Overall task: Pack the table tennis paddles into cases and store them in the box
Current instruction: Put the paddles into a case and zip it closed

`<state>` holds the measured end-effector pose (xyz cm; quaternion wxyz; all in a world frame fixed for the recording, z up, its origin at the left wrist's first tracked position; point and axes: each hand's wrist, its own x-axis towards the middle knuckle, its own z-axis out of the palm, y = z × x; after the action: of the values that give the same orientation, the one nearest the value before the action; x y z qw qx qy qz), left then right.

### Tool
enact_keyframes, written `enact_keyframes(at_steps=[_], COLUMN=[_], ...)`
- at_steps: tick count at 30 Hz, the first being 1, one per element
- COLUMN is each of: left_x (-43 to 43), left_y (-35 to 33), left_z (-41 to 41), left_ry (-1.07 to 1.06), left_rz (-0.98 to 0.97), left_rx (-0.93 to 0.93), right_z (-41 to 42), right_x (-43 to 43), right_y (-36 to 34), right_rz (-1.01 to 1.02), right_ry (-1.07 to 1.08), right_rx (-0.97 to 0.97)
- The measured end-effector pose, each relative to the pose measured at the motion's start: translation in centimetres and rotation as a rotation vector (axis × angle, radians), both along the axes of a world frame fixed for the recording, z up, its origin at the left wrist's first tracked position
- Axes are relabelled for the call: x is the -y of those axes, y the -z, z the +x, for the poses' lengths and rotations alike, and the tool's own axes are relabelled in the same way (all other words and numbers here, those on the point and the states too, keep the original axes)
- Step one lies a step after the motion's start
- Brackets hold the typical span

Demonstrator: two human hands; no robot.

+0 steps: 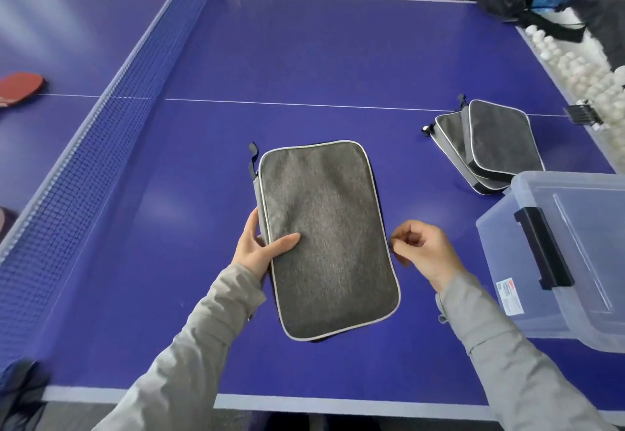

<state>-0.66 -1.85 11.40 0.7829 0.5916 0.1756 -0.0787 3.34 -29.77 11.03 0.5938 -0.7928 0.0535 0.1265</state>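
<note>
Left hand [260, 251] grips the gray case [324, 237] on the counter [304, 58], right hand [422, 251] pinches its right edge, seemingly the zip: hold the case flat and draw smoothly round the corners.

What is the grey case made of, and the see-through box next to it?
The grey case looks like woven fabric, matte and speckled, with pale piping round its edge; probably synthetic cloth. The see-through box looks like smooth, glossy plastic: its walls are clear and its lid shines. Its black latch seems hard plastic too.
</note>
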Motion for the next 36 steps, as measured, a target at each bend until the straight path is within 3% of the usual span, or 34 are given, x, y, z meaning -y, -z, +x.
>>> enact_keyframes(at_steps=[5, 14, 21, 28, 36], left_x=[-1.0, -3.3, -4.4, -3.5, -4.5], left_y=[-0.3, -1.9, -2.7, -2.5, -0.2], left_z=[-0.3, -0.9, -0.6, -0.2, -2.6], left_ry=[0.136, 0.384, 0.568, 0.753, 0.685], left_rz=[0.115, 0.340, 0.673, 1.014, 0.957], left_rx=[0.046, 0.086, 0.119, 0.167, 0.089], right_z=[1.3, 3.7, 3.3, 2.1, 0.6], right_x=[-1.3, -2.0, -3.0, -6.7, -11.2], right_y=[-0.5, -1.9, -3.0, -4.7, -4.6], right_rz=[0.006, 0.216, -0.034, -0.080, -0.133], right_ry=[0.033, 0.259, 0.032, -0.146, -0.299], right_rx=[0.038, 0.119, 0.199, 0.341, 0.408])
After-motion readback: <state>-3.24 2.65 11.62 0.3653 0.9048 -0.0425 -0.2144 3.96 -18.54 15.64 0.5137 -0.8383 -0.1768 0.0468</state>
